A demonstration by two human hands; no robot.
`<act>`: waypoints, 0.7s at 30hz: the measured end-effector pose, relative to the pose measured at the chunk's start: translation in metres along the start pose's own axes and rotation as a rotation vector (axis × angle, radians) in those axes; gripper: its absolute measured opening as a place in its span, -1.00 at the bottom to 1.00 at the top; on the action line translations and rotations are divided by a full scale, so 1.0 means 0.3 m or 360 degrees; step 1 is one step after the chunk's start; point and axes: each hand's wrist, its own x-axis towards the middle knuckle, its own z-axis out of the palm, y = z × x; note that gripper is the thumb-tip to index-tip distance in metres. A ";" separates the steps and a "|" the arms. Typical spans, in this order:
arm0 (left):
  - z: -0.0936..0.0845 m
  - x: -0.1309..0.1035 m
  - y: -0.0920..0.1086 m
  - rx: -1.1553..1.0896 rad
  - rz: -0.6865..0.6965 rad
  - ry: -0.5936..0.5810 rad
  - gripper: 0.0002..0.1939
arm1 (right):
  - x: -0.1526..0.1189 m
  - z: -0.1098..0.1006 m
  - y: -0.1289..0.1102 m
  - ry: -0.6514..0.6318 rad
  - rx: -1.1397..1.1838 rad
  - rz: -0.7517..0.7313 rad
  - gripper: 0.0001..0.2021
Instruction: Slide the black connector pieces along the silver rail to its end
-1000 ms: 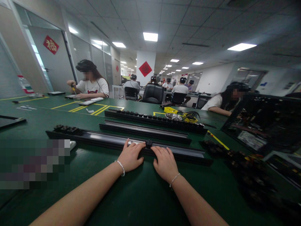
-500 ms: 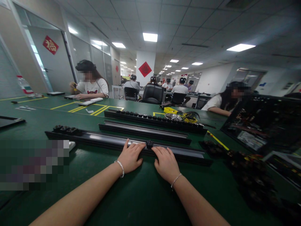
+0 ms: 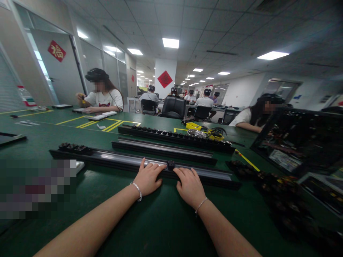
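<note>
A long black rail (image 3: 115, 159) with a shiny metal channel lies across the table in front of me. On its channel sits a small black block (image 3: 170, 165), between the fingertips of both hands. My left hand (image 3: 148, 178) rests over the rail's near edge, fingers stretched and apart, fingertips at the block's left side. From the right, my right hand (image 3: 190, 184) reaches the block with its index fingertip near it, the other fingers extended over the rail. Whether the fingertips press on the block is too small to tell. Several similar black blocks (image 3: 72, 147) sit at the rail's left end.
Behind lie a second bare rail (image 3: 163, 148) and a third rail (image 3: 171, 135) lined with black blocks. At the right are a heap of dark parts (image 3: 292, 207) and a dark open case (image 3: 294, 142). A yellow tray (image 3: 193, 126) stands farther back. Co-workers sit across the table.
Both hands stay at the small black block with almost no movement. The whole view has shifted very slightly.
</note>
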 end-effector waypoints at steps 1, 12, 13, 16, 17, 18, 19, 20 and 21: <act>0.000 0.000 0.000 0.0006 -0.0002 -0.0004 -0.48 | 0.000 -0.001 0.002 -0.0007 -0.0015 -0.0001 -0.55; 0.000 -0.002 -0.002 0.0019 0.0006 -0.0006 -0.48 | 0.000 -0.007 0.016 -0.0033 -0.0055 -0.0004 -0.55; 0.001 -0.002 -0.002 0.0021 0.0007 -0.0006 -0.48 | 0.001 -0.006 0.017 -0.0033 -0.0048 -0.0004 -0.55; 0.003 -0.004 -0.003 0.0023 0.0012 0.0002 -0.48 | 0.001 -0.006 0.020 -0.0020 -0.0014 -0.0010 -0.56; 0.003 -0.004 -0.003 0.0024 0.0016 0.0009 -0.48 | 0.001 -0.006 0.021 -0.0018 -0.0006 -0.0014 -0.57; 0.003 -0.004 -0.003 0.0025 0.0021 0.0015 -0.49 | 0.001 -0.007 0.021 -0.0016 -0.0002 -0.0016 -0.57; 0.003 -0.005 -0.002 0.0026 0.0025 0.0021 -0.49 | 0.001 -0.008 0.022 -0.0017 -0.0003 -0.0018 -0.57; 0.003 -0.005 -0.002 0.0026 0.0027 0.0025 -0.49 | 0.001 -0.009 0.023 -0.0018 -0.0007 -0.0017 -0.57; 0.003 -0.005 -0.002 0.0025 0.0028 0.0027 -0.49 | 0.001 -0.011 0.024 -0.0019 -0.0012 -0.0014 -0.57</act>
